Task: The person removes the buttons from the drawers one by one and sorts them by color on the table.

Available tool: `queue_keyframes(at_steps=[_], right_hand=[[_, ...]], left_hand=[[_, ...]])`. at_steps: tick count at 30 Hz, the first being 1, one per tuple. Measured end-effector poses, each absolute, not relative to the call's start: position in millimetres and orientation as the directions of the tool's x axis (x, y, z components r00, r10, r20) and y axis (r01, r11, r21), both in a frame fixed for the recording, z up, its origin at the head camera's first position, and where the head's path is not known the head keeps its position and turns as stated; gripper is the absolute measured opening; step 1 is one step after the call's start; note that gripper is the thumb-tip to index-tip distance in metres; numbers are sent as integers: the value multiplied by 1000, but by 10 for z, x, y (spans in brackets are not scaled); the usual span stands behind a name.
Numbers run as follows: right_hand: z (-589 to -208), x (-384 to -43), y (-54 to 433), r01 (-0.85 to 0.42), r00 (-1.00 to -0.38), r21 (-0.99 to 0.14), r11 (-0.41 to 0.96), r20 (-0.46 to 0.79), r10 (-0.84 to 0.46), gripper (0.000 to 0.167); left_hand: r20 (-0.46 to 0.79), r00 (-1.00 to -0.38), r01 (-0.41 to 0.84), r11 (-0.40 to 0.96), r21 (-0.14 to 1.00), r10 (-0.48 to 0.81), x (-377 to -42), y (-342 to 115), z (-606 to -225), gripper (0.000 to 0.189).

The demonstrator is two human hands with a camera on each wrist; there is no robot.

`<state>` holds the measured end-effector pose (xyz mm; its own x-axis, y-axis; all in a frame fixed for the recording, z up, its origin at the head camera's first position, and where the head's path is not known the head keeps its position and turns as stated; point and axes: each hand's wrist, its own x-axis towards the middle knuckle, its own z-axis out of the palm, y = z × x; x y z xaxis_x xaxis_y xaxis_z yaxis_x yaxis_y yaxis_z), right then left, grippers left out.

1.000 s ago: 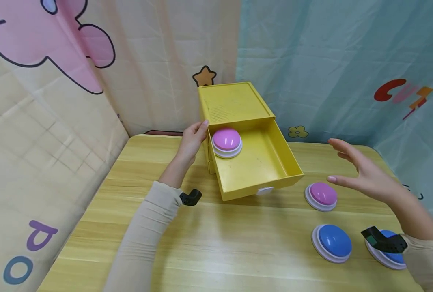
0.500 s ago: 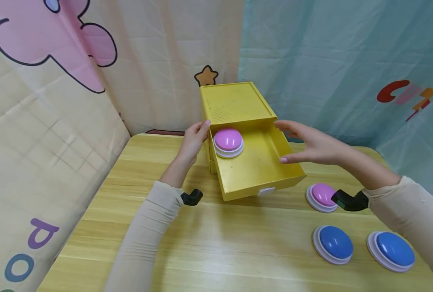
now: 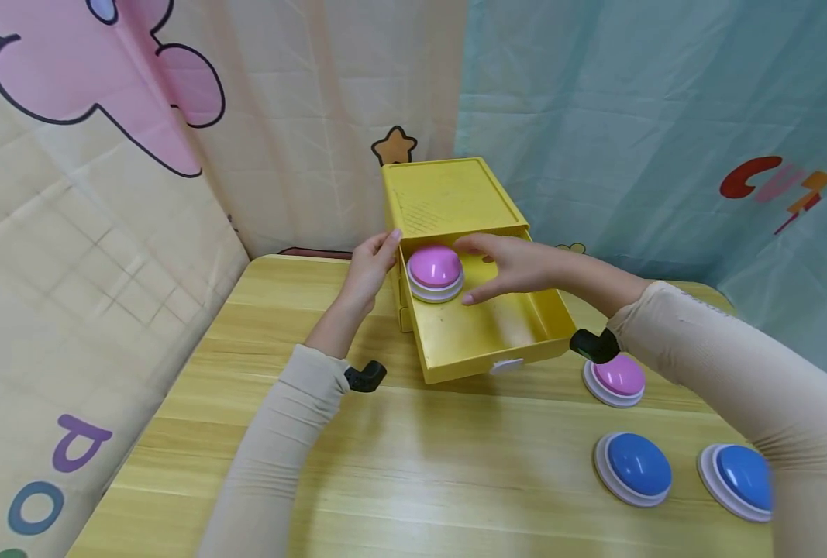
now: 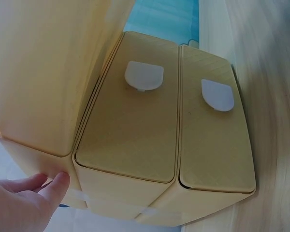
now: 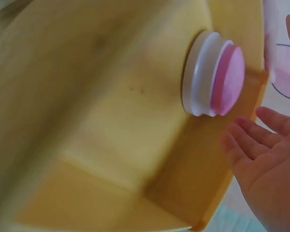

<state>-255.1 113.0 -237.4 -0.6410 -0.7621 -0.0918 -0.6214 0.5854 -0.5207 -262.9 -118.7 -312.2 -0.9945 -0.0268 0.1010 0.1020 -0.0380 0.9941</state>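
Left hand (image 3: 367,271) and right hand (image 3: 516,267) at one yellow cabinet (image 3: 455,194).
The left hand pinches the cabinet's left front edge between thumb and fingers. The right hand, its thumb and fingers spread, is over the cabinet's one pulled-out drawer (image 3: 455,333). Of four buttons in total, one pink button (image 3: 435,267) sits in this drawer, at the left near the cabinet's body, just beside the right hand but apart from it. Below are two closed drawers (image 4: 130,130) (image 4: 212,150). On the bench (image 3: 385,480), to the cabinet's right, are a second pink button (image 3: 619,376) and two blue buttons (image 3: 639,465) (image 3: 742,477), the pink being nearest.
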Motion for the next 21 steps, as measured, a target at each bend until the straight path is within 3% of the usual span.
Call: queue_keyframes(at_steps=[10,21], right_hand=[[-2317,-2686,924,-620,-625,-455,639,-206,-753,91],[-2407,-2799,824,-639,-616,-447,626,-192,-764,78]], left_hand=[[102,-994,103,-37,994,-25,-2621,-1191,-3114,52],[110,-994,111,-53,992,-21,-2616,-1176,-3122,49]])
